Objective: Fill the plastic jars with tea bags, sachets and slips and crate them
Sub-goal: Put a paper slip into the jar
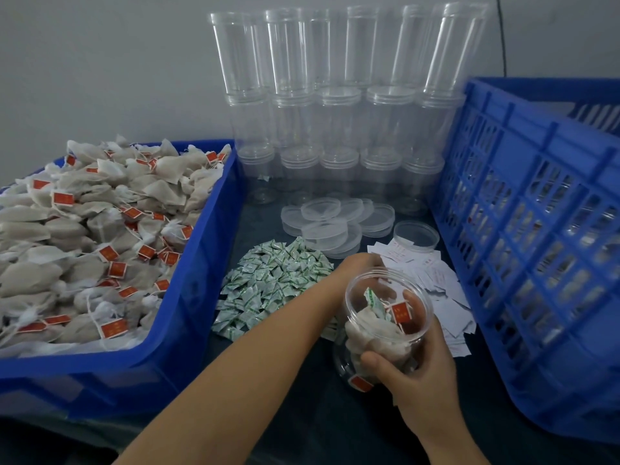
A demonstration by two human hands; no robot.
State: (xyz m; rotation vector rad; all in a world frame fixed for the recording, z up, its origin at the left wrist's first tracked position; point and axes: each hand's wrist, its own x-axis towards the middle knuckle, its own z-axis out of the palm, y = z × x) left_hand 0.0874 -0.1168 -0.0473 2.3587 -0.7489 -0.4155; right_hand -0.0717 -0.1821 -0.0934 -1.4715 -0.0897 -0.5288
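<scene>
My right hand (416, 374) grips the jar (385, 327); left hand (364, 263) hidden behind it, grip unclear; tilted jar may spill tea bags (375, 333)

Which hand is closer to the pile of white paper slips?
The left hand. It reaches past the jar to the edge of the slips. The right hand grips the jar in front of the pile, nearer the person.

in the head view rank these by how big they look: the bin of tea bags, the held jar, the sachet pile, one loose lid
1. Bin of tea bags, by far the largest.
2. Sachet pile.
3. Held jar in the right hand; it sits nearer the camera, so its place against the pile is unsure.
4. Loose lid, smallest.
</scene>
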